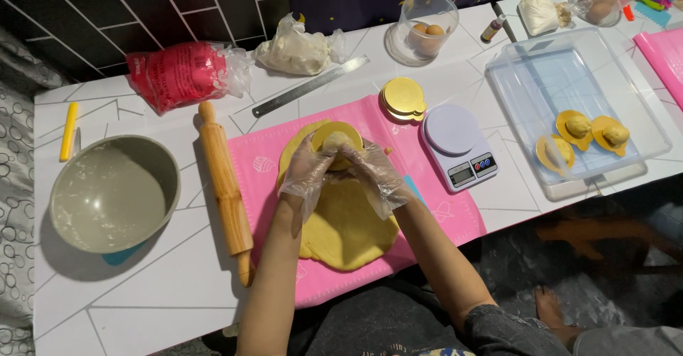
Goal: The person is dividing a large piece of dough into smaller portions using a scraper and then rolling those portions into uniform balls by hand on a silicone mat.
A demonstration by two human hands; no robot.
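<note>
**Both hands on the dough ball**

Your gloved left hand [307, 167] and right hand [375, 173] each close their grip around a dough ball [337, 141] on a gold disc [350, 133], above the rolled yellow dough [346, 224] on the pink mat [260, 164]. A rolling pin [225, 185] lies just beside on the worktop [142, 299].

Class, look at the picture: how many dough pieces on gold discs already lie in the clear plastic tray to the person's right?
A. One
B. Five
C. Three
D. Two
C: three gold discs, each bearing a lump of dough, lie in the clear tray: one, another and a third.
</note>
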